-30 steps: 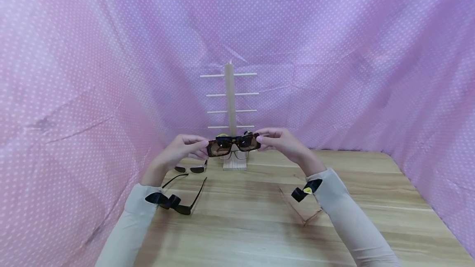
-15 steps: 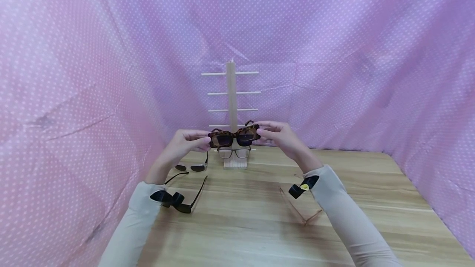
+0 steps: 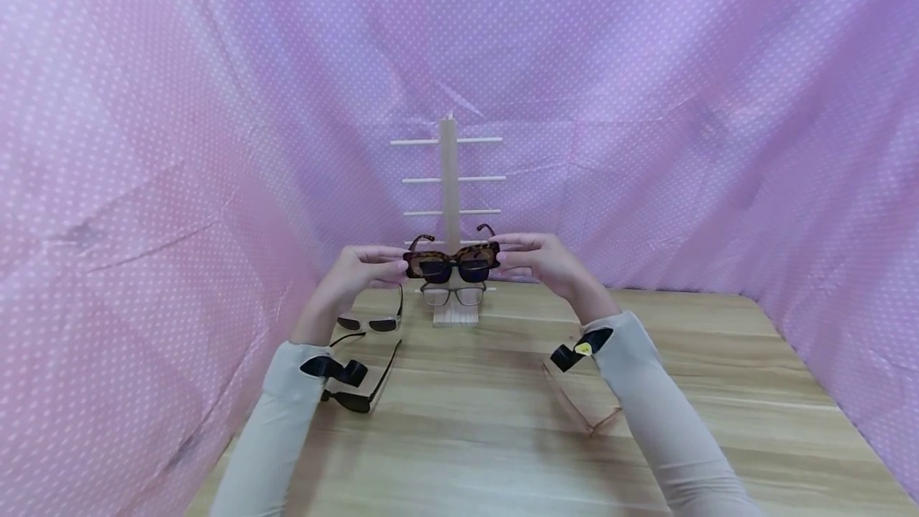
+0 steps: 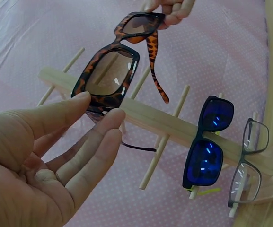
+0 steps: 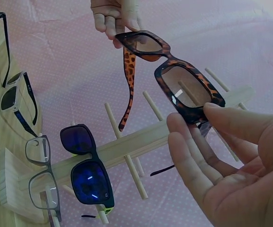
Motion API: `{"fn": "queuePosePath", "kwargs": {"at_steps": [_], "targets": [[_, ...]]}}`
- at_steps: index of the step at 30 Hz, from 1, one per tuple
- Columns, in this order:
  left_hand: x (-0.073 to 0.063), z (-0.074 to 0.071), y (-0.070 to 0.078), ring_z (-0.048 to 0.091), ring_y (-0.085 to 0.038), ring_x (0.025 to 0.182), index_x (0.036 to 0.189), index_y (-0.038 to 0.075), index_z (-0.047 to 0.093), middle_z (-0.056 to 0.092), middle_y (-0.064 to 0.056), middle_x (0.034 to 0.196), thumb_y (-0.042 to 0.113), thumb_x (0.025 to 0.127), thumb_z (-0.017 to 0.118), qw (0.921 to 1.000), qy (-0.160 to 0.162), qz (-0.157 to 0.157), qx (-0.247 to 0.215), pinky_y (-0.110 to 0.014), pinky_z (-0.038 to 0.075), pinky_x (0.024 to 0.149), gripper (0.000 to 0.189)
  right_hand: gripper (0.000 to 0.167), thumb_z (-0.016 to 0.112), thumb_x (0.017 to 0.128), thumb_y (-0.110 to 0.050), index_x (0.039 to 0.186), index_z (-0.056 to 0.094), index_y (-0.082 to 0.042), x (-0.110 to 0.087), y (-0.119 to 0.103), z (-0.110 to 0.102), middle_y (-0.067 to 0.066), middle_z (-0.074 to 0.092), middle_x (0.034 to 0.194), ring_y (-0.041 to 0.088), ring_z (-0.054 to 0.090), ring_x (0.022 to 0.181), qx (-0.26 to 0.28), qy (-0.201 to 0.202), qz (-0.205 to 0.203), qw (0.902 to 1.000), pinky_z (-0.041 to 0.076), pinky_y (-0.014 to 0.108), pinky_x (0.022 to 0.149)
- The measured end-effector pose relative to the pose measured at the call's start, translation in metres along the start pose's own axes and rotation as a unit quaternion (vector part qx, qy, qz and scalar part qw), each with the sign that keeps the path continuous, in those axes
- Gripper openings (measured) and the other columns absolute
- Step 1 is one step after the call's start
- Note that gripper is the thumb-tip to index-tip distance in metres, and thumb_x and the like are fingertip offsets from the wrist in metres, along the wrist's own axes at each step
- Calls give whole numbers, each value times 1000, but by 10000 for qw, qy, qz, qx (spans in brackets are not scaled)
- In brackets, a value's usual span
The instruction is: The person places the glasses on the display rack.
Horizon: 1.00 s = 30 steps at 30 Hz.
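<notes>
Tortoiseshell sunglasses (image 3: 454,258) with brown lenses are held up in front of a wooden display rack (image 3: 448,174), temples unfolded toward it. My left hand (image 3: 355,274) pinches one end of the frame between thumb and fingers, and my right hand (image 3: 549,266) pinches the other end. Both wrist views show the pinch at the outer corners. Below them on the rack hang blue-lensed sunglasses (image 4: 205,161), partly hidden in the head view. Clear-lensed eyeglasses (image 5: 42,172) hang on the lowest rod. The rods higher up the rack hold no glasses.
On the table (image 3: 474,421), white-framed sunglasses (image 3: 382,325) and black sunglasses (image 3: 355,401) lie at the left, the latter partly behind the left wrist. Thin pinkish glasses (image 3: 590,425) lie near the right forearm. A pink dotted cloth (image 3: 610,62) surrounds the table.
Both hands have raised the tortoiseshell sunglasses slightly, and the front has tilted so the temples now show above it. The clear eyeglasses beneath have come into fuller view.
</notes>
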<state>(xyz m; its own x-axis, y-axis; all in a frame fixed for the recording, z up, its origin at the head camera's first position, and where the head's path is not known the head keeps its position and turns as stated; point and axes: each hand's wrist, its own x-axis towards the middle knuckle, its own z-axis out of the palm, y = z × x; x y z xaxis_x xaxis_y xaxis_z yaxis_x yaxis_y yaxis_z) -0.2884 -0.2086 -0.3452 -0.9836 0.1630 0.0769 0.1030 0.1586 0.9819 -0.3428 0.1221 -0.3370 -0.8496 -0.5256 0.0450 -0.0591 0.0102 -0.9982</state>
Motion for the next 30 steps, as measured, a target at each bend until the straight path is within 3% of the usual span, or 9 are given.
{"fn": "queuePosePath", "kwargs": {"at_steps": [7,11,17,24,30], "targets": [[8,-1,2,77,-14,87,133,-11,60,78,5,92,5,95,71,9999,-44,-43,-87,-40,62,94,42,42,61,97,5,138,55,10,5,2,-2,15,75,115,15,75,90,69,19,3,10000,59,42,99],[11,-2,1,77,-17,90,133,-9,61,79,5,93,6,95,71,9998,31,-141,-108,-44,60,98,42,41,60,97,6,137,55,12,6,3,-1,9,77,107,15,76,89,111,66,-9,9999,62,37,93],[17,-2,0,77,-18,90,133,-8,61,79,5,92,7,95,72,9995,88,-192,-241,-41,61,95,43,42,59,97,7,138,53,14,8,5,0,6,78,103,15,76,86,183,173,-13,9997,62,35,92],[25,-5,-5,76,-14,85,134,-6,61,78,6,89,7,95,72,9985,180,-432,-291,-36,62,92,43,45,59,98,6,141,50,13,14,9,2,-1,78,94,13,75,83,242,302,158,9991,56,45,104],[29,-6,-11,76,-12,85,135,-5,61,78,6,88,8,96,71,9978,228,-552,-282,-26,63,83,43,46,58,99,3,143,49,11,19,12,3,2,78,98,15,76,87,240,332,430,9982,51,47,110]]}}
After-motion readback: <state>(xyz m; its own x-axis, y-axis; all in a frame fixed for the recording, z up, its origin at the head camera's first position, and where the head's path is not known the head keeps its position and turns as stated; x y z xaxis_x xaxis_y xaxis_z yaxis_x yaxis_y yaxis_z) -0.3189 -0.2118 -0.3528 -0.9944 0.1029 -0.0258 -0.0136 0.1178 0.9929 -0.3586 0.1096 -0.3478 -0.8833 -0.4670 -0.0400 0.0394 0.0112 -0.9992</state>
